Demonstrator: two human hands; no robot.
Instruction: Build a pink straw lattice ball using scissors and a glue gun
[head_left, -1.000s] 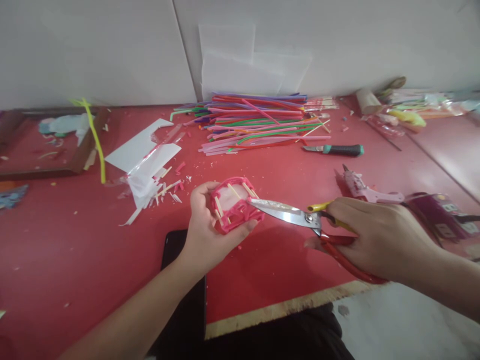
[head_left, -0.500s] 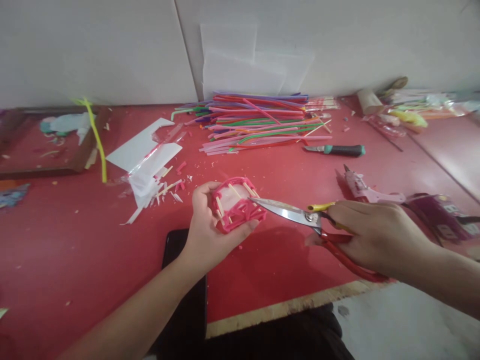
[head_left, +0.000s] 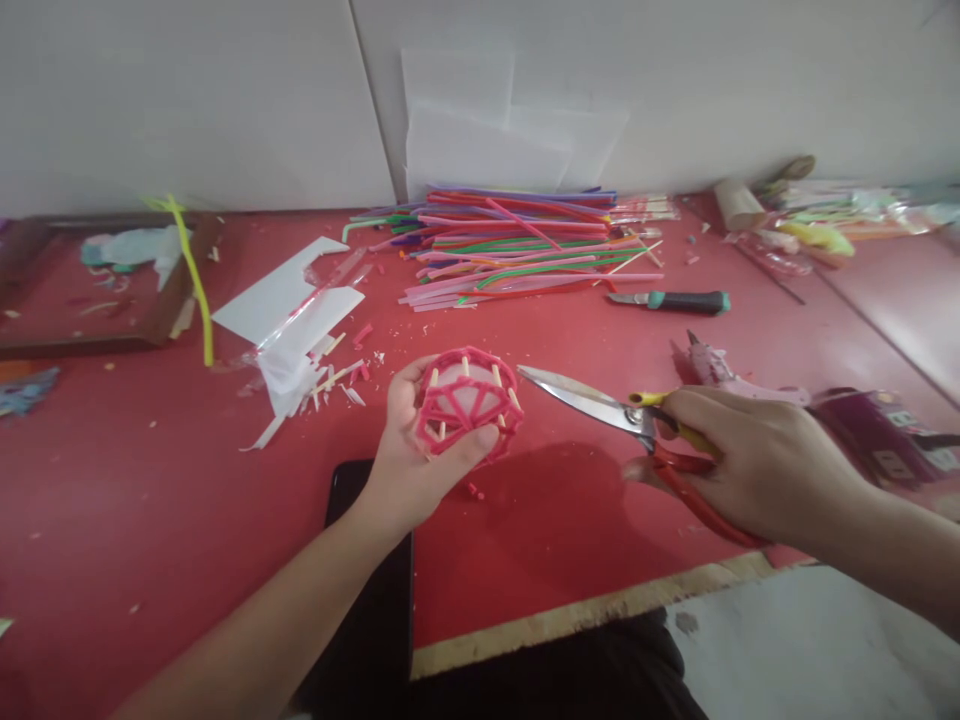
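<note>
My left hand grips a small pink straw frame with short wooden sticks and a white middle, held above the red table. My right hand is closed on the red and yellow handles of scissors. The blades are shut and point left. Their tip sits just right of the frame, a little apart from it.
A pile of coloured straws lies at the back. A green-handled knife and a pink glue gun lie to the right. White paper scraps and a yellow-green straw lie left. A dark phone is under my left forearm.
The scissors have drawn back to the right, off the frame. My left hand has turned the frame, so its spoked face now shows. A small pink bit lies below it.
</note>
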